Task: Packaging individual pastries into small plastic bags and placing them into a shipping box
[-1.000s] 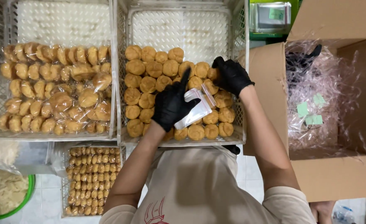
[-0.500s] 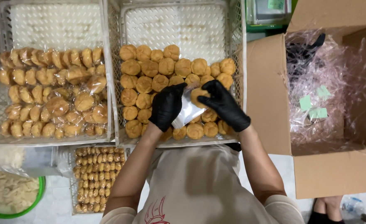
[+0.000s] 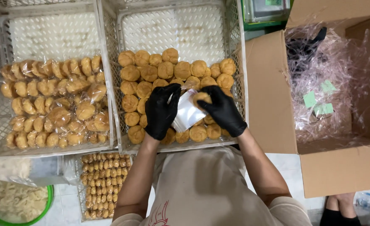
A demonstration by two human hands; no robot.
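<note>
- Open cardboard box (image 3: 273, 96) lined with clear plastic, just right of the crate.
- White mesh crate (image 3: 240, 83) of round golden pastries (image 3: 181, 69); bare back half.
- Left hand (image 3: 162, 109), black-gloved, clamped on small clear bag (image 3: 187, 115) above the pastries.
- Right hand (image 3: 222, 109), fingers pinched on one pastry (image 3: 201, 97) at the bag's mouth.
</note>
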